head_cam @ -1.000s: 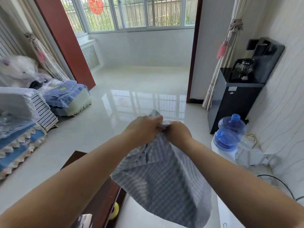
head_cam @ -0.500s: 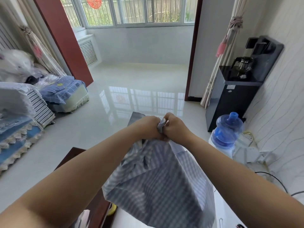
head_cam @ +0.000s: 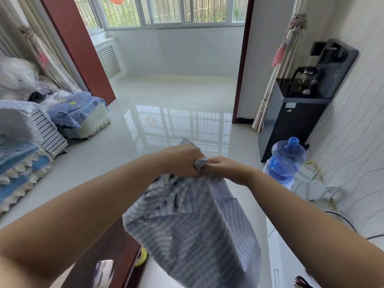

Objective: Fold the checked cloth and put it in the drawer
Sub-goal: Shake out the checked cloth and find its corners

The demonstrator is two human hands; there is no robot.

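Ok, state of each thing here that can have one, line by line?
checked cloth: held up in the air, hanging bunched, not folded flat
left hand: grips the cloth's top edge
right hand: pinches the cloth's top edge, touching the left hand
water bottle: upright, capped
glass pot: upright on the black dispenser

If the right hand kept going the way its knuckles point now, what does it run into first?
The left hand. The right hand points leftward, and both pinch the top of the checked cloth with knuckles nearly touching. Depth is hard to judge, but no gap shows between them.
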